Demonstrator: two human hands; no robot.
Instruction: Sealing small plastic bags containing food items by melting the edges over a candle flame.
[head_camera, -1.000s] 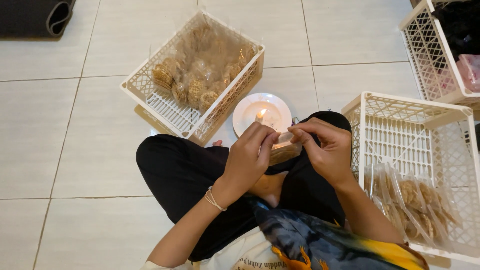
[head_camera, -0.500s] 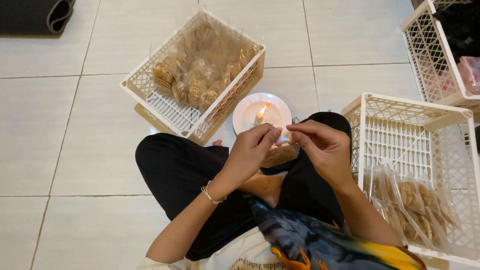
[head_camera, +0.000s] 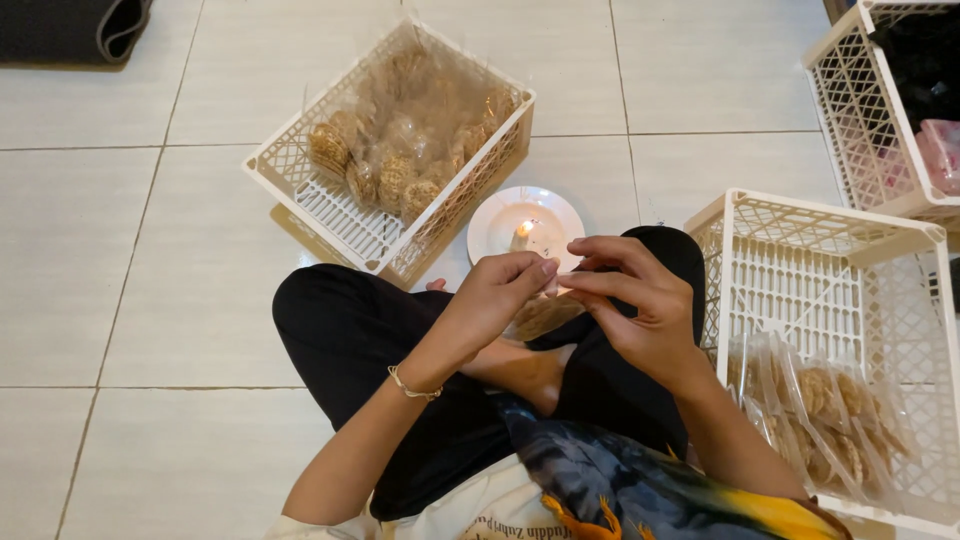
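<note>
I sit cross-legged on a tiled floor in black trousers. My left hand (head_camera: 497, 293) and my right hand (head_camera: 634, 300) meet above my lap and pinch the top edge of a clear plastic packet of brown snacks (head_camera: 540, 314) between their fingertips. The packet hangs down between the hands, partly hidden by the fingers. Just beyond the hands a small lit candle (head_camera: 521, 236) stands on a white plate (head_camera: 555, 214) on the floor.
A white lattice basket (head_camera: 300, 185) with several sealed snack packets sits ahead to the left. Another white basket (head_camera: 830, 225) at my right holds several clear packets of snacks. A third basket (head_camera: 850, 110) is at the top right. A dark rolled mat (head_camera: 70, 28) lies at the top left.
Both hands with the packet have shifted slightly toward the candle and the fingertips have drawn closer together along the packet's top edge.
</note>
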